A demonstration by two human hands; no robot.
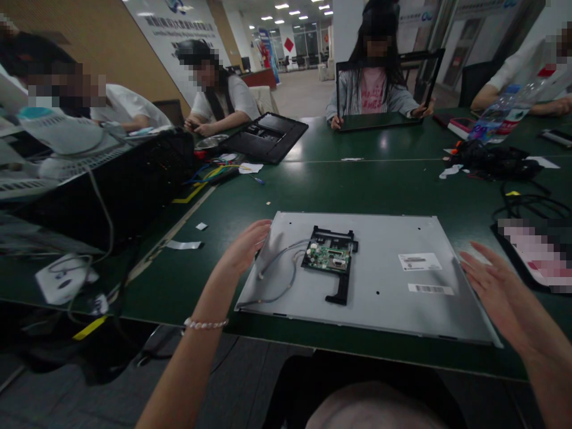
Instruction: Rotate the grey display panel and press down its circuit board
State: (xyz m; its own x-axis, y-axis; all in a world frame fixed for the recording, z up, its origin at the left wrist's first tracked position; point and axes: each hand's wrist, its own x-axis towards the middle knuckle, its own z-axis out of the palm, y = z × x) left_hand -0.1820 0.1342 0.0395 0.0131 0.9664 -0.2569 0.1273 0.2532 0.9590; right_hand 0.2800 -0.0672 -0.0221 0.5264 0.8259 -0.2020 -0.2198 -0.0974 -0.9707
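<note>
A flat silver display panel (pixel 379 268) lies back side up near the front edge of the green table. On it sits a black plastic bracket (pixel 343 289) with a green circuit board (pixel 328 257), and grey cables (pixel 292 277) curve out to the left. My left hand (pixel 247 243) is at the panel's left edge, fingers extended. At the right edge is my right hand (pixel 496 286), its fingers stretched out and apart. Neither hand is closed on anything. Two white labels (pixel 420 262) are on the panel's right half.
A large black monitor part (pixel 116 190) stands at the left. Across the green table (pixel 339 187), a person holds a black frame (pixel 379 123). A black cover (pixel 272 137), bottles (pixel 500 116), black cables (pixel 496 161) and a phone (pixel 531 250) lie around. Other people sit nearby.
</note>
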